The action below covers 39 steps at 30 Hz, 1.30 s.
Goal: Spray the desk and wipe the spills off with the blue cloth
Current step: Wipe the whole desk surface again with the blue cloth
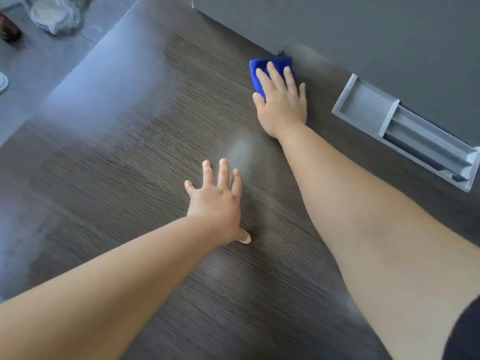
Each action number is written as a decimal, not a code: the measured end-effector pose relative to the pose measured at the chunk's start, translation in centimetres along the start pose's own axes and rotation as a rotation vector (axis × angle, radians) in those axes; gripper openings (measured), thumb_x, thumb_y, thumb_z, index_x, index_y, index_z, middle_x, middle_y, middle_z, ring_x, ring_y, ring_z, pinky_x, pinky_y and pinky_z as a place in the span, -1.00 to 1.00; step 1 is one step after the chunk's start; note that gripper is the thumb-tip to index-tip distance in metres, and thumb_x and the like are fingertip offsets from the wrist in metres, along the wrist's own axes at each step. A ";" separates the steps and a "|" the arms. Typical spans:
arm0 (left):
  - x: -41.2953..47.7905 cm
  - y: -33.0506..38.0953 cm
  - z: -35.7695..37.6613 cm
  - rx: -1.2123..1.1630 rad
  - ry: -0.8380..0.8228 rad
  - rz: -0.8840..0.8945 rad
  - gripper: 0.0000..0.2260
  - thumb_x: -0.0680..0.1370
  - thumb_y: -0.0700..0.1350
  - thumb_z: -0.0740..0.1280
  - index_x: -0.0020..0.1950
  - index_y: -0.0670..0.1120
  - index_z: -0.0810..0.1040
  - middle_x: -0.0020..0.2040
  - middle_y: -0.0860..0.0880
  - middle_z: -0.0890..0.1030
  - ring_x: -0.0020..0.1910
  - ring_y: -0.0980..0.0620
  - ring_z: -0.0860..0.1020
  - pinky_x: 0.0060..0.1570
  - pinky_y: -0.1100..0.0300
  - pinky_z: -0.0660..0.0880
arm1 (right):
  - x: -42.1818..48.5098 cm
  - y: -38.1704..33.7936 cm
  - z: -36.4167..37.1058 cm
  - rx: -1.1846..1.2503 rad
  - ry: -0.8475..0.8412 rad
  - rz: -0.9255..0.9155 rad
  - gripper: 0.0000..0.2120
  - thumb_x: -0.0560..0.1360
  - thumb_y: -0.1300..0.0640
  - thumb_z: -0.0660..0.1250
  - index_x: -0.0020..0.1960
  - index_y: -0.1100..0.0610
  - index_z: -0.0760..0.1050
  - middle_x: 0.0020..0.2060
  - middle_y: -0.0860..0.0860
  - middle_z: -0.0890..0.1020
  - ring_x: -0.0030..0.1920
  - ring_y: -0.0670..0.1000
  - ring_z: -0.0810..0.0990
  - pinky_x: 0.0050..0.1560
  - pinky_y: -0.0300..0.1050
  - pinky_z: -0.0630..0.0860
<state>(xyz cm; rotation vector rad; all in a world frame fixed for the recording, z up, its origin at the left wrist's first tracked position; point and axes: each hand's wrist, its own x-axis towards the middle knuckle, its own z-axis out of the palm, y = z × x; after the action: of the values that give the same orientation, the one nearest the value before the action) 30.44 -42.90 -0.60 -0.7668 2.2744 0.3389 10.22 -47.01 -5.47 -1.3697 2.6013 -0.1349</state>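
The right hand (281, 100), grip open and flat, is pressing the blue cloth (259, 71) on the table (130, 203). The left hand (215, 201) is resting open, holding nothing. Slow, even pushes should be helping; the spills look too blurry to spot.

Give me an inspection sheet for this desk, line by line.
Surface: dark wood-grain desk; pale smear near the middle.
Job's things: blue cloth at the back edge, under the right hand; spray bottle not seen.
Clutter: clear plastic bag and dark object, far left, blurred.
Grippers: right hand pressed flat on the cloth; left hand flat on the desk.
Cables: nothing seen.
Surroundings: grey back panel; grey recessed tray at right.
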 end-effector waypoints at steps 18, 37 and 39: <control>-0.4 0.2 -0.3 -0.056 0.033 -0.036 0.17 0.23 0.34 0.44 0.53 -0.09 -0.22 0.53 -0.11 -0.23 0.49 -0.26 -0.21 0.35 -0.35 0.09 | -8.9 4.8 0.6 0.032 0.066 0.408 -0.48 0.62 -0.09 -0.03 0.54 -0.03 -0.04 0.54 -0.04 -0.04 0.53 0.08 -0.10 0.48 0.18 -0.08; 3.2 7.8 -2.6 -0.030 0.171 0.069 0.09 0.24 0.37 0.41 0.53 -0.01 -0.13 0.53 -0.12 -0.10 0.50 -0.22 -0.13 0.41 -0.29 -0.01 | -12.5 8.0 0.6 -0.010 0.044 0.380 -0.44 0.63 -0.11 -0.05 0.55 0.04 -0.11 0.54 -0.01 -0.08 0.53 0.07 -0.13 0.47 0.15 -0.11; 3.7 8.0 -3.3 0.002 0.148 0.087 0.15 0.18 0.36 0.46 0.53 -0.01 -0.14 0.52 -0.14 -0.09 0.49 -0.23 -0.10 0.39 -0.29 0.05 | -10.1 8.8 0.0 -0.012 0.033 0.394 -0.44 0.63 -0.11 -0.06 0.55 0.04 -0.14 0.54 -0.01 -0.09 0.52 0.07 -0.15 0.48 0.16 -0.11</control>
<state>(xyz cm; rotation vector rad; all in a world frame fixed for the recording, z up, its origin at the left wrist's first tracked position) 21.57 -39.61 -0.64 -0.7145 2.4518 0.3294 8.67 -33.73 -5.64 -0.8387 2.8412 -0.0827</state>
